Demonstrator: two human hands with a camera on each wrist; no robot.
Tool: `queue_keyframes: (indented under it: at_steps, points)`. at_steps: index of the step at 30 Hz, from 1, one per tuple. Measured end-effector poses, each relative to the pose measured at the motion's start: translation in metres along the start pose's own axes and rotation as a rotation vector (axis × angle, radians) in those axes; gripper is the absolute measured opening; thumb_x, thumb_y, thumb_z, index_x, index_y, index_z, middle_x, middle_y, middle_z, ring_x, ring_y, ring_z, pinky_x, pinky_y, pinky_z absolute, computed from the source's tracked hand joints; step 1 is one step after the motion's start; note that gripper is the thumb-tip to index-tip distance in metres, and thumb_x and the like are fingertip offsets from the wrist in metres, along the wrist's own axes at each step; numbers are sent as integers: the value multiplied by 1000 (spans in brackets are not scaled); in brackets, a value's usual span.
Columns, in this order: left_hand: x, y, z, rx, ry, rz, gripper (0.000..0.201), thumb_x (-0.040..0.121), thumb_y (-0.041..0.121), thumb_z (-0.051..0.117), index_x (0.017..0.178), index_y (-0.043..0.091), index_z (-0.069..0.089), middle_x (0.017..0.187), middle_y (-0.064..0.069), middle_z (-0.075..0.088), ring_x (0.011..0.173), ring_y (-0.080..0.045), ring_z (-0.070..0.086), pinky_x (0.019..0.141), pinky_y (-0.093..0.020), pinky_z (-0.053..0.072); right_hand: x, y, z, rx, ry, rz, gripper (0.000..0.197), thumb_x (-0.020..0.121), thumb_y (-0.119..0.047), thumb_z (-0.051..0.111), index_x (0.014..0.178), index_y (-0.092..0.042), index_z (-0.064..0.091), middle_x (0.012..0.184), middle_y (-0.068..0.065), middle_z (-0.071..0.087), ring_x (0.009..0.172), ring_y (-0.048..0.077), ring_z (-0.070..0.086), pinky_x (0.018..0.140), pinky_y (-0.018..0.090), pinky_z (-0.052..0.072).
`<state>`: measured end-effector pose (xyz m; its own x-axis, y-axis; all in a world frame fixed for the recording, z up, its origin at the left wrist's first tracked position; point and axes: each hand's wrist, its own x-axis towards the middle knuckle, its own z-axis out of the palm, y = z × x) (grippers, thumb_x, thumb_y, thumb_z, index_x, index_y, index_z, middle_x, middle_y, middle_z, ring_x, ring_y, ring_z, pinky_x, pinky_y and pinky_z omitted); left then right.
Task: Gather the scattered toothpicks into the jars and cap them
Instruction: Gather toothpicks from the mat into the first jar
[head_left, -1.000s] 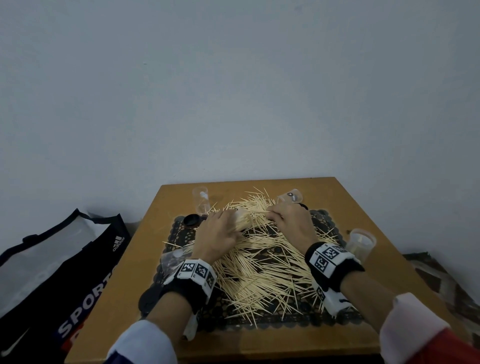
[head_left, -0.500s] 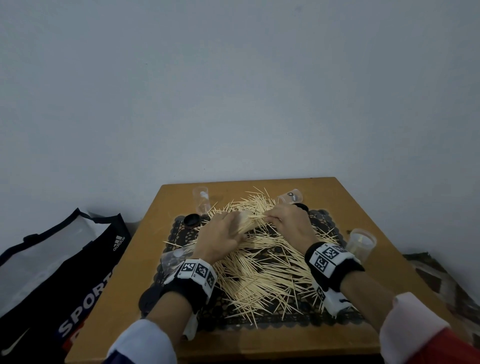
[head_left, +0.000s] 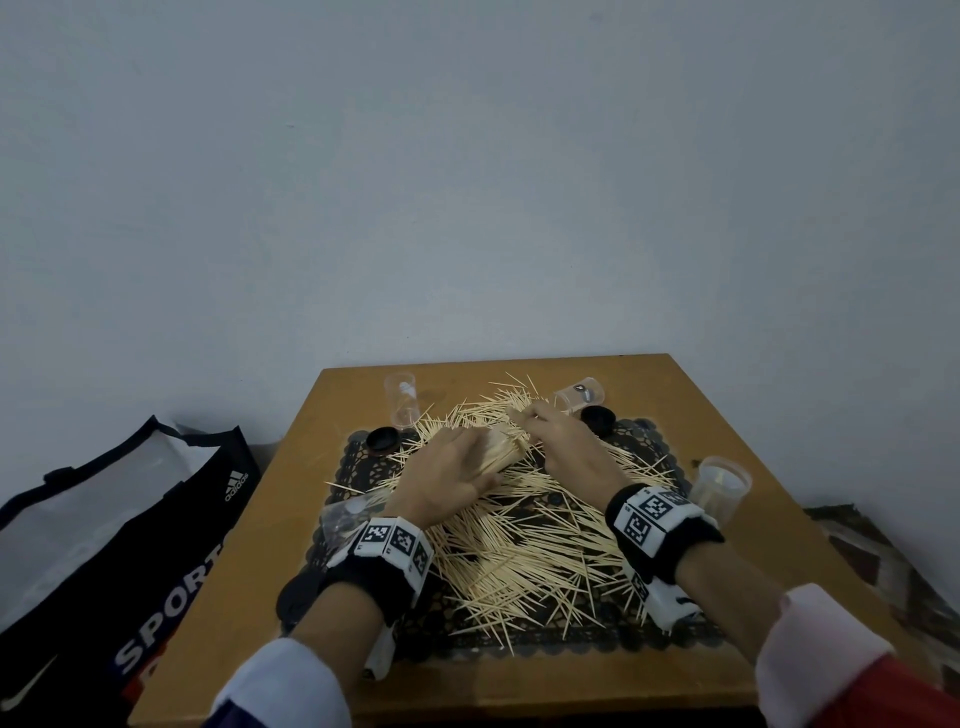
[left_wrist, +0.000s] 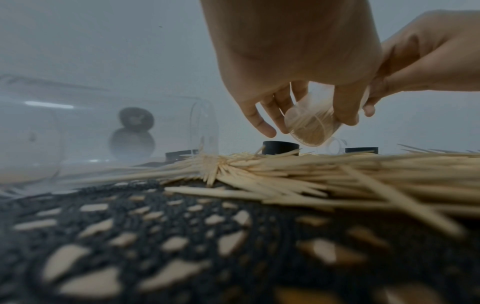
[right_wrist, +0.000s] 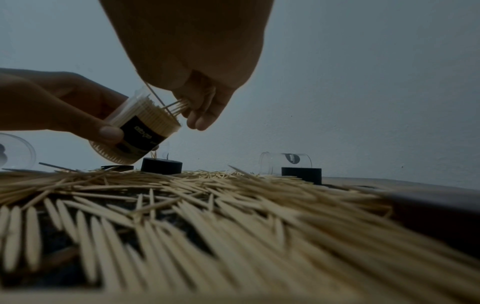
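- The clear plastic jar with a black label (right_wrist: 137, 131), packed nearly full of pale wooden toothpicks, is held tilted above the table, its open mouth turned toward the right hand (right_wrist: 205, 96); the left hand (right_wrist: 52, 102) wraps it from the side, thumb pressed on the label.
- A small bunch of toothpicks (right_wrist: 176, 106) sits pinched in the right hand's fingertips (right_wrist: 200, 121), its points just at the jar's mouth, one stick crossing the rim at a slant.
- In the left wrist view the jar's round base (left_wrist: 310, 125) faces the camera, the left hand's fingers (left_wrist: 262, 121) curled round its wall.
- Below both hands, a wide scatter of loose wooden toothpicks (head_left: 524, 530) covers the black lace mat (head_left: 571, 642) on the square wooden table (head_left: 249, 613).
- Near the far edge a clear empty jar (head_left: 401, 400) stands upright at the left; another clear jar (head_left: 581, 395) lies on its side at the right, just beyond the right hand.
- Two black round caps rest on the mat: one (head_left: 382, 440) at the far left, one (head_left: 598, 417) beside the tipped jar.
- A frosted upright jar (head_left: 719, 493) holding some toothpicks stands at the mat's right edge, close to the right wrist.
- A clear jar (head_left: 345, 517) lies on its side by the left wrist.
- A black sports bag with white lettering (head_left: 124, 530) sits on the floor left of the table.
- Left hand: closed round the jar. Right hand: fingertips drawn narrow together on the bunch.
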<state>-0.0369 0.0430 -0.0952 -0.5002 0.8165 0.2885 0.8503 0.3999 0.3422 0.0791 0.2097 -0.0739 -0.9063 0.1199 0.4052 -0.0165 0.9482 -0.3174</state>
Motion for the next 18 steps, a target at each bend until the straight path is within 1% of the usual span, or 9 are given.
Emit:
queue_keyframes:
  at_steps: [2, 4, 7, 8, 10, 12, 14, 16, 18]
  points:
    - [1, -1, 1, -10, 2, 3, 67, 89, 57, 57, 140, 16, 44, 127, -3, 56, 109, -15, 50, 91, -31, 44, -1, 1, 0, 30, 33, -22, 69, 79, 22, 47, 140, -11, 49, 116, 8, 63, 93, 21, 63, 80, 36, 55]
    - [1, -2, 1, -27, 1, 13, 68, 89, 58, 58, 140, 16, 45, 127, -3, 56, 108, -15, 50, 91, -31, 44, -3, -1, -3, 87, 86, -25, 61, 82, 19, 50, 135, -11, 54, 117, 12, 68, 95, 22, 69, 78, 38, 58]
    - [1, -1, 2, -61, -7, 35, 69, 87, 60, 57, 138, 14, 47, 123, -3, 57, 101, -12, 48, 88, -30, 44, -4, -2, -5, 73, 186, -67, 39, 87, 6, 60, 124, -8, 64, 101, 10, 74, 85, 20, 72, 72, 40, 59]
    - [2, -1, 2, -70, -9, 40, 68, 87, 59, 57, 137, 14, 47, 122, -3, 57, 99, -12, 47, 86, -30, 44, -3, -2, -5, 70, 200, -70, 35, 88, 3, 62, 121, -8, 65, 98, 9, 74, 84, 19, 72, 71, 39, 59]
    - [1, 0, 2, -87, -15, 51, 66, 88, 56, 61, 138, 14, 48, 121, -3, 57, 100, -12, 48, 86, -29, 43, -3, -1, -4, 82, 200, -63, 32, 89, 1, 61, 119, -8, 66, 99, 7, 75, 85, 16, 72, 72, 38, 59]
    - [1, 1, 2, -99, -27, 60, 65, 88, 53, 63, 138, 14, 48, 122, -3, 57, 101, -13, 50, 87, -30, 44, -4, -1, -5, 100, 162, -55, 37, 89, 6, 57, 122, -9, 64, 103, 8, 74, 90, 17, 71, 75, 39, 59]
    - [1, 2, 2, -101, -41, 62, 65, 88, 51, 64, 138, 12, 47, 122, -3, 57, 103, -14, 51, 87, -28, 42, -4, -2, -4, 130, 100, -29, 50, 86, 15, 51, 128, -10, 60, 111, 12, 71, 95, 20, 70, 76, 40, 59]
    - [1, 1, 2, -114, -45, 67, 68, 88, 53, 63, 139, 12, 46, 123, -3, 57, 104, -14, 51, 88, -30, 44, -4, -3, -3, 155, 35, -19, 66, 80, 20, 48, 135, -16, 54, 117, 11, 67, 101, 24, 67, 80, 41, 57]
    - [2, 1, 3, -120, -44, 75, 70, 86, 57, 61, 138, 13, 47, 122, -3, 57, 102, -13, 51, 85, -29, 43, -3, -3, 0, 159, -12, -33, 80, 74, 20, 49, 141, -23, 46, 125, 7, 63, 109, 22, 62, 86, 41, 55]
